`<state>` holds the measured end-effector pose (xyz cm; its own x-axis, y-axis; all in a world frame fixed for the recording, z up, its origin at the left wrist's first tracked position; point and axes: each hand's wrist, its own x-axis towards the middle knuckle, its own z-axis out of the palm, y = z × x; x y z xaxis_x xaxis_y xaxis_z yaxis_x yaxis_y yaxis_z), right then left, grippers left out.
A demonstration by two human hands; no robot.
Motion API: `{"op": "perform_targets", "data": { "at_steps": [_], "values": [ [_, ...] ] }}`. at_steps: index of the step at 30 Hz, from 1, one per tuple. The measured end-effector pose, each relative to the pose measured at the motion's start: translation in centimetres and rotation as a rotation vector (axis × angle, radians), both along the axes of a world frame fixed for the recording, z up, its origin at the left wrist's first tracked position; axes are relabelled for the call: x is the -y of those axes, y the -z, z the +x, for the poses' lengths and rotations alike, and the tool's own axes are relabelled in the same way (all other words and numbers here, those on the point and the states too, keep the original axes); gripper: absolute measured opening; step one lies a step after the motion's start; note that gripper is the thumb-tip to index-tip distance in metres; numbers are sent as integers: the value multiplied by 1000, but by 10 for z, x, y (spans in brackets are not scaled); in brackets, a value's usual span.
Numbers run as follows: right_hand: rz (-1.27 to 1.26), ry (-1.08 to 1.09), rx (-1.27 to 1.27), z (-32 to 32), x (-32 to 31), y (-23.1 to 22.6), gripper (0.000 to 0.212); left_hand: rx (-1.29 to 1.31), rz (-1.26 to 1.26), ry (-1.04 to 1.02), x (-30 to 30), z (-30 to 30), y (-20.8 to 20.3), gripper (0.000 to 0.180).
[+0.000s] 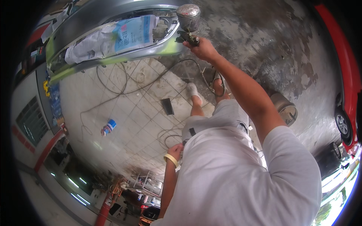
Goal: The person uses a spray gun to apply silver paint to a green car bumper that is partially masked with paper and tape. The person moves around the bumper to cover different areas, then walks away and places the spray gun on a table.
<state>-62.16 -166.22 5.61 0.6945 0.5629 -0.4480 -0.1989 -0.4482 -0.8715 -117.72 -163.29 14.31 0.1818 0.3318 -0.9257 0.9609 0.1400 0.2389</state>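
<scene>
My right hand [205, 49] grips a dark spray gun [188, 38] with a round, paint-stained metal cup [188, 17] on top. An air hose [158, 76] runs over the floor below that hand. The gun is close to the right end of a car bumper [151, 51], silver-grey with yellow-green patches. Printed sheeting [124, 35], white and blue, covers the bumper's middle. Down by my left hip, my left hand [175, 150] is closed, its fingers curled against the shorts; what they hold is hidden. A pale ring like a tape roll [171, 159] circles that wrist.
A blue can [109, 127] lies on the tiled floor, left of a small black tray-like piece [167, 106]. Beside my right leg is a metal drum [284, 109]. A red car [345, 67] borders the right side. Hose loops cross the tiles near my feet.
</scene>
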Motion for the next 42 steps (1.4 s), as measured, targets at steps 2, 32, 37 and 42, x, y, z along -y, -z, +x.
{"op": "perform_targets", "data": {
  "at_steps": [2, 32, 37, 42],
  "values": [
    [-43, 32, 26, 5, -1, 2, 49, -9, 7, 8, 3, 0, -1, 35],
    [24, -5, 8, -79, 12, 6, 52, -36, -17, -22, -38, -10, -3, 32],
    [23, 137, -134, -92, -2, -26, 54, -18, -27, -27, -56, -19, 1, 31],
    [-162, 175, 44, -107, -14, 1, 56, -8, -24, -65, -74, -37, 5, 30]
  ]
}}
